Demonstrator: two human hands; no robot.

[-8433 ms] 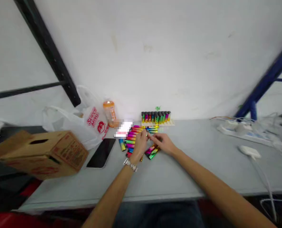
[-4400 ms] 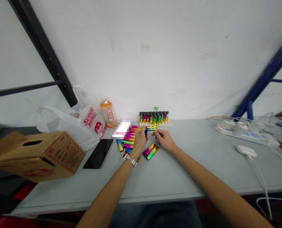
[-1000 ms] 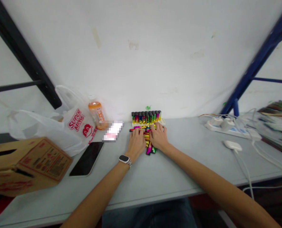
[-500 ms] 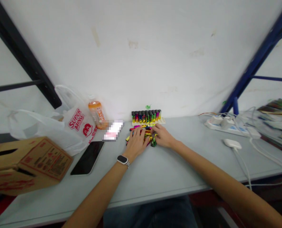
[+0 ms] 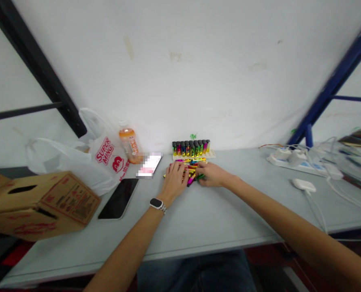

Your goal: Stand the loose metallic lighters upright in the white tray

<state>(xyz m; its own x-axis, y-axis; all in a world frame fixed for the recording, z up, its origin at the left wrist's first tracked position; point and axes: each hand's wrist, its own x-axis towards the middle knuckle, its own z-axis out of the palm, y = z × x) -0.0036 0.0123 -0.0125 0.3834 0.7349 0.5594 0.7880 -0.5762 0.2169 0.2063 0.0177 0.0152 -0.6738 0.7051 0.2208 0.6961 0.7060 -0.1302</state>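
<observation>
A heap of shiny rainbow-coloured lighters (image 5: 191, 173) lies on the grey table (image 5: 216, 215) near the wall. My left hand (image 5: 174, 181), with a watch on its wrist, rests flat on the left side of the heap, fingers spread. My right hand (image 5: 210, 174) presses against the heap's right side, fingers curled around a few lighters. Behind the heap a row of upright lighters (image 5: 191, 148) stands in a pale tray (image 5: 211, 154) by the wall.
A black phone (image 5: 118, 198) lies left of my hands. Further left sit a cardboard box (image 5: 43, 202), a white plastic bag (image 5: 86, 162) and an orange bottle (image 5: 128, 144). A power strip (image 5: 302, 164), a white charger (image 5: 303, 185) and cables lie at the right.
Loose lighters once spread in a row have been pushed together into a heap between both hands. Over the last second my right hand shifted slightly right along the heap.
</observation>
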